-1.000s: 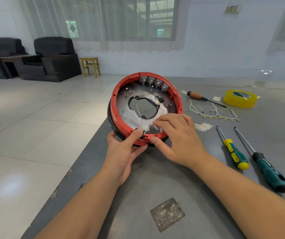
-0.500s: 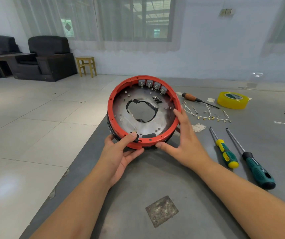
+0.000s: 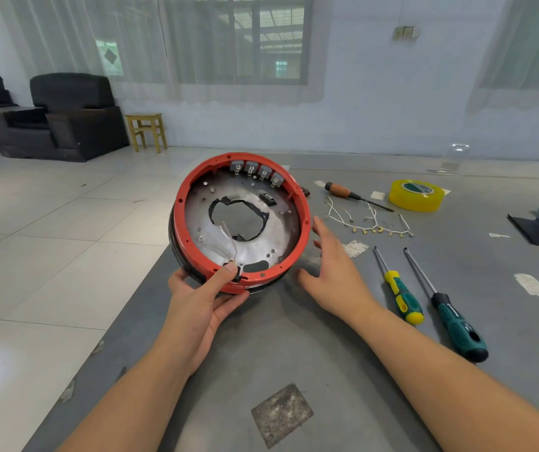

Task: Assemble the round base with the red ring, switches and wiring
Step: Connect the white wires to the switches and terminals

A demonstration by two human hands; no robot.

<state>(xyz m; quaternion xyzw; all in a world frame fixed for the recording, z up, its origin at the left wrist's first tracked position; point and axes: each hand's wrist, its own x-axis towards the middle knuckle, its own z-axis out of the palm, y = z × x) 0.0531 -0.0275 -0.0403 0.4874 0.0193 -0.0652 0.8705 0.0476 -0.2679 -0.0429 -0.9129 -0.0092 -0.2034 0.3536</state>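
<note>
The round base (image 3: pixel 274 236) is tilted up toward me at the table's left edge, its silver plate ringed by the red ring (image 3: pixel 183 203). Several grey switches (image 3: pixel 256 169) line the ring's far inside edge. My left hand (image 3: pixel 203 298) grips the near rim, thumb pressed on a small black part at the ring's bottom. A thin wire runs from there up across the plate. My right hand (image 3: pixel 336 272) hovers with fingers spread just right of the ring, apart from it. Loose white wiring (image 3: pixel 369 220) with small gold terminals lies on the table to the right.
The grey table (image 3: pixel 294 353) ends at its left edge over a tiled floor. Two green-handled screwdrivers (image 3: pixel 402 298) (image 3: pixel 457 327) lie right of my right hand. A wooden-handled screwdriver (image 3: pixel 340 190), a yellow tape roll (image 3: pixel 416 195) and dark parts (image 3: pixel 535 231) lie farther back.
My right hand has let go of the ring's right side and drawn slightly away. My left hand has tilted the base further up and to the left.
</note>
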